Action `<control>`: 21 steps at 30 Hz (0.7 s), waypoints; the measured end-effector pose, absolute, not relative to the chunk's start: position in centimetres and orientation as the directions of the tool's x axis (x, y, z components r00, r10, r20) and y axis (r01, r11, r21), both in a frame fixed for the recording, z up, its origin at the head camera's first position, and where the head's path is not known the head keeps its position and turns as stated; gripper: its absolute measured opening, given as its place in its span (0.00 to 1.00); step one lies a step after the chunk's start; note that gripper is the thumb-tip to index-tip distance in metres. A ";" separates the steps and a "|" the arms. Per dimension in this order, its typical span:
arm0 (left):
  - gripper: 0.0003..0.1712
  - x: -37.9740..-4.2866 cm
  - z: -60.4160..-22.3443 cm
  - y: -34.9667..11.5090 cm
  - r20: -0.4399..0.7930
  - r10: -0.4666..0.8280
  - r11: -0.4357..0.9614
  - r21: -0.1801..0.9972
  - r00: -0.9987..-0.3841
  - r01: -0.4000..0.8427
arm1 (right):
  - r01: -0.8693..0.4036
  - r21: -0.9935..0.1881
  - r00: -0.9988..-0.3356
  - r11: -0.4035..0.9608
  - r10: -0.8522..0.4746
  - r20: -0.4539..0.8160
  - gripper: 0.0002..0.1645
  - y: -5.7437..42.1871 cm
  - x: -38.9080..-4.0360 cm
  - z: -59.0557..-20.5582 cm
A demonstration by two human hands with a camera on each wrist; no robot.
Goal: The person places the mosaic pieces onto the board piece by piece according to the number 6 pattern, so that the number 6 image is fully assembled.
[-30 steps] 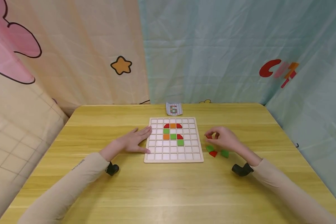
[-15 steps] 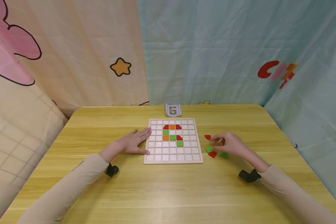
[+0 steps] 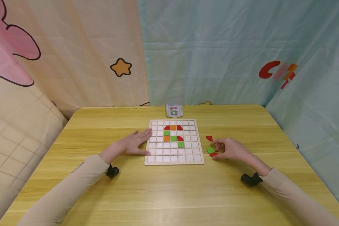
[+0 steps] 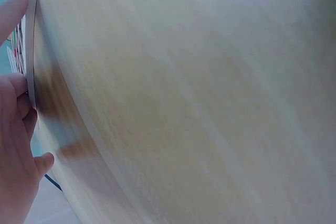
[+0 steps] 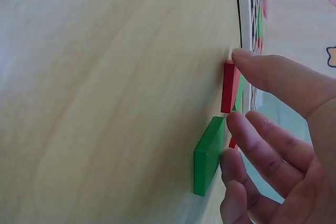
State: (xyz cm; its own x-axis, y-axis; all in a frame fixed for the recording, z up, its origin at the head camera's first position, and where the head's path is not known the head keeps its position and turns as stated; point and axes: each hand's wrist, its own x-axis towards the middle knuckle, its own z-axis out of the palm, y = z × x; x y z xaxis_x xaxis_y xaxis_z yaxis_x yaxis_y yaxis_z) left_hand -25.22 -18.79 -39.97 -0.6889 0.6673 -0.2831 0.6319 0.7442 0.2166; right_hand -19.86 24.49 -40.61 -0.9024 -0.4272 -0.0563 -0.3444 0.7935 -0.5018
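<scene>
A square wooden grid board (image 3: 173, 158) lies on the table with several red, orange and green tiles in its cells. My left hand (image 3: 134, 143) rests on its left edge, fingers extended and thumb spread. Right of the board, my right hand (image 3: 231, 149) is low over loose tiles, thumb and fingers apart. The thumb tip is right at a red tile (image 5: 229, 87) with one rounded side. A green square tile (image 3: 210, 150) adjoins it, and another red tile (image 3: 209, 138) lies farther back. Under the right hand's fingers is a second green tile (image 5: 207, 158), hidden in the head view.
Behind the board, near the table's back edge, lies a small card (image 3: 174, 110) printed with a coloured grid pattern. Patterned curtains (image 3: 214, 53) hang behind and beside the wooden table (image 3: 158, 194). Each wrist carries a black camera mount (image 3: 251, 180).
My right hand has let go of the farther red tile, leaving it on the table, and moved toward me to the nearer red tile. My left hand has stayed on the board.
</scene>
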 end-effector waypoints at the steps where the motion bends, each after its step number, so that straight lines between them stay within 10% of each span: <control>1: 0.57 -25.2 -40.0 -18.8 -0.282 0.667 0.745 0.215 -0.690 0.632 | -0.347 -0.501 -0.900 0.793 -0.431 -0.058 0.28 24.5 -19.9 -40.6; 21: 0.57 -25.3 -40.0 -18.8 -0.291 0.662 0.749 0.217 -0.691 0.626 | -0.277 -0.427 -0.941 0.861 -0.333 -0.061 0.25 24.7 -20.9 -40.5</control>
